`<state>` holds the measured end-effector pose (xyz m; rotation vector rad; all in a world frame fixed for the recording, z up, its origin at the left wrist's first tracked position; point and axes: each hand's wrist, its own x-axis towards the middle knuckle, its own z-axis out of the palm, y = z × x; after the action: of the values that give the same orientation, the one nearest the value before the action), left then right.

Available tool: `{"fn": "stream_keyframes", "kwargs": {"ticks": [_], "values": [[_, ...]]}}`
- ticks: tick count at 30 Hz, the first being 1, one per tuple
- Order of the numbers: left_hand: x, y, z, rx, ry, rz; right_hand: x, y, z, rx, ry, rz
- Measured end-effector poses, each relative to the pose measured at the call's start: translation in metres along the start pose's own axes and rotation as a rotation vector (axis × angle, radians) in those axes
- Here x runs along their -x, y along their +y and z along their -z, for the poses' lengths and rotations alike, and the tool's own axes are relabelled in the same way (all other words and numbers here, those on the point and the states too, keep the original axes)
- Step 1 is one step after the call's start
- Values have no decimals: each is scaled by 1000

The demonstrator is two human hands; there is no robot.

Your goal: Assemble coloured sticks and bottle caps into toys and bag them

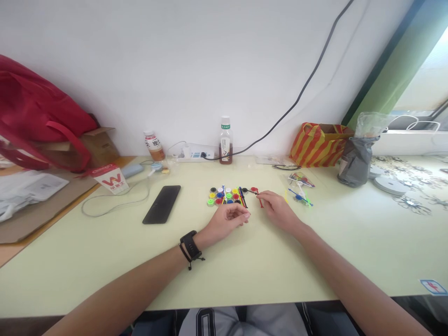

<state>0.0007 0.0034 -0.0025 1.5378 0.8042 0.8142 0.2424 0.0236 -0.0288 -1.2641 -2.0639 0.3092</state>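
Observation:
My right hand pinches a thin black plastic stick with a round end between thumb and fingertips. Just beside those fingers lies a red stick with a red round piece at its far end. My left hand is curled with its fingertips drawn together, close in front of the small parts; whether anything is inside cannot be made out. Behind it, coloured round discs sit in rows, partly covered by the hand. Thin coloured sticks lie alongside the discs.
Loose coloured parts lie right of my right hand. A black phone rests at left. Along the wall stand a drink bottle, a power strip, a striped bag and a grey bag. A black cable hangs down the wall.

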Motion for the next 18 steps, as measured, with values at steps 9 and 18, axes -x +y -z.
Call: {"fn": "stream_keyframes", "kwargs": {"ticks": [9, 18], "values": [[-1, -1, 0, -21, 0, -9, -3, -1, -5, -10, 11, 13], [0, -1, 1, -34, -18, -11, -2, -7, -1, -9, -1, -9]]}}
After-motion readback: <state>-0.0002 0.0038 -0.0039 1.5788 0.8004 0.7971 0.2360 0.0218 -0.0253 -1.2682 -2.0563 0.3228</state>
